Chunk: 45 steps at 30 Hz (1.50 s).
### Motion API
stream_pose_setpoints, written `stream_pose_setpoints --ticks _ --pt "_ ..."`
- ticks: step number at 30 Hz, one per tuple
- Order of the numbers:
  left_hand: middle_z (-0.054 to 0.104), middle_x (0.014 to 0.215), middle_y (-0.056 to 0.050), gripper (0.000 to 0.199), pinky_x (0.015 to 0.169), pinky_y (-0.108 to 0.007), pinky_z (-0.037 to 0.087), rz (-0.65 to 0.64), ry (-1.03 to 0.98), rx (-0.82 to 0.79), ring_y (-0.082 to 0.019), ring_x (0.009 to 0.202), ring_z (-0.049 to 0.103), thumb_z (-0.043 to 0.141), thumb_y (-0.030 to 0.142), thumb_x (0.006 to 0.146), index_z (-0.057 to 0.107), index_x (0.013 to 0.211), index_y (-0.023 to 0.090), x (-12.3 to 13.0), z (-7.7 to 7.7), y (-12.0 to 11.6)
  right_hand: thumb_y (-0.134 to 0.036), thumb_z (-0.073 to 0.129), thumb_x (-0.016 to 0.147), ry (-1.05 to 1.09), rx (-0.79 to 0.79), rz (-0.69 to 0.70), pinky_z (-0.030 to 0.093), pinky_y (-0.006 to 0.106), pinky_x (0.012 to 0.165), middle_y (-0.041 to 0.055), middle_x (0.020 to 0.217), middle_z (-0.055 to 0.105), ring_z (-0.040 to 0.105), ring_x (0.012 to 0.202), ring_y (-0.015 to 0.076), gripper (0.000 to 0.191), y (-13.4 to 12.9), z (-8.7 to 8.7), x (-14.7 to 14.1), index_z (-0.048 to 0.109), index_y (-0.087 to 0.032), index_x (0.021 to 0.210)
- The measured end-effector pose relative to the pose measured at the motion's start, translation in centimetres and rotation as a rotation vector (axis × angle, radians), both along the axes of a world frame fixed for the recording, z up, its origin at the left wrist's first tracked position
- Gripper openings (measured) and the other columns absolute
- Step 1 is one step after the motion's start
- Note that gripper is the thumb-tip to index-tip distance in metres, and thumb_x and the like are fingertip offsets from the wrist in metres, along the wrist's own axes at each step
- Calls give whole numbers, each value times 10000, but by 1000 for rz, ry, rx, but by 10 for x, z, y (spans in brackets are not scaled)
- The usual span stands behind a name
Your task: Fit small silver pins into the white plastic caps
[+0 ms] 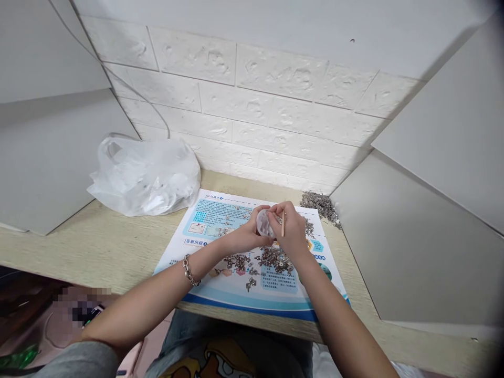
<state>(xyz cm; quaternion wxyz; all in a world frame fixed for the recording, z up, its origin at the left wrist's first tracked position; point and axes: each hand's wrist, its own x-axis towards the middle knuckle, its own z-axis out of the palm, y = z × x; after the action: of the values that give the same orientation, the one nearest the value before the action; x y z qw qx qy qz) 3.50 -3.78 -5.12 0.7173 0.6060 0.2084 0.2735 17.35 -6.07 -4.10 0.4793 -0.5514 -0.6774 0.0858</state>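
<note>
My left hand [252,234] is wrapped round a small round white plastic piece [264,223] above the middle of the printed sheet. Against its right side, my right hand [290,231] has its fingers closed, with a thin wooden stick [283,224] held upright in them. My fingertips touch the white piece. Below my hands, small shiny metal parts [275,260] lie heaped on the blue and white printed sheet [244,294], with a smaller group [238,262] to the left.
A white plastic bag [147,176] full of pale pieces sits at the back left. Another pile of metal parts [321,206] lies at the back right. Grey panels stand on both sides, and a white brick-patterned wall [252,100] rises behind.
</note>
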Motion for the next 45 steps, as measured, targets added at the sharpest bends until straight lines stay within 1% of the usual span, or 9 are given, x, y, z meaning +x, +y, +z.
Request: stream_pose_setpoints --ticks 5,9,16,23,29,34,37,41,45 --pt "443 840 -33 715 504 -215 346 3 154 207 -91 605 444 558 143 704 139 1281 198 -3 -5 4 -191 428 781 -93 -68 29 328 245 569 -9 699 494 448 609 119 34 2 -1 6 397 -189 765" --pt "456 845 -42 717 490 -216 335 -8 192 266 -92 588 450 536 125 688 147 1285 203 -6 -7 8 -180 377 797 -116 -56 21 304 243 551 -9 675 446 408 609 125 57 4 -5 6 372 -188 741" --pt "459 864 -52 732 516 -220 347 -21 153 252 -118 650 478 542 118 674 135 1277 201 -5 -8 10 -181 360 810 -82 -34 54 306 244 543 -3 691 440 393 610 125 69 6 -8 6 354 -191 743" --pt "471 922 -70 753 572 -251 385 -24 91 170 -149 731 499 576 139 670 122 1268 203 -3 -4 6 -176 355 822 -113 8 -7 316 260 576 9 700 445 391 634 128 117 3 -10 -2 340 -189 706" --pt "481 907 -69 788 577 -260 392 -55 37 182 -153 727 509 551 119 663 97 1301 200 -5 -5 6 -184 358 823 -125 19 -15 309 256 569 8 695 447 390 633 129 131 4 -12 -4 330 -191 695" --pt "489 894 -68 760 548 -237 385 -43 89 211 -137 688 506 563 132 684 127 1303 198 -7 -6 8 -186 382 808 -159 -6 38 299 245 544 -10 644 429 387 586 119 123 3 -5 1 347 -190 690" --pt "500 949 -90 755 604 -256 423 -49 51 122 -174 768 540 579 90 657 182 1290 201 -6 -4 7 -199 436 783 -71 -74 63 311 236 529 -22 636 452 413 564 109 112 2 2 7 362 -191 701" --pt "522 1005 -113 801 670 -290 460 -82 -74 -214 -234 845 598 563 23 617 150 1275 218 -2 -1 6 -249 555 723 166 -200 122 375 239 552 -6 760 536 500 633 117 206 7 2 16 356 -194 724" --pt "552 981 -124 754 638 -256 483 -63 -137 -423 -247 828 623 551 53 651 155 1275 205 0 0 5 -375 543 756 297 -153 73 385 244 544 6 753 546 507 632 120 211 13 3 19 442 -191 776"
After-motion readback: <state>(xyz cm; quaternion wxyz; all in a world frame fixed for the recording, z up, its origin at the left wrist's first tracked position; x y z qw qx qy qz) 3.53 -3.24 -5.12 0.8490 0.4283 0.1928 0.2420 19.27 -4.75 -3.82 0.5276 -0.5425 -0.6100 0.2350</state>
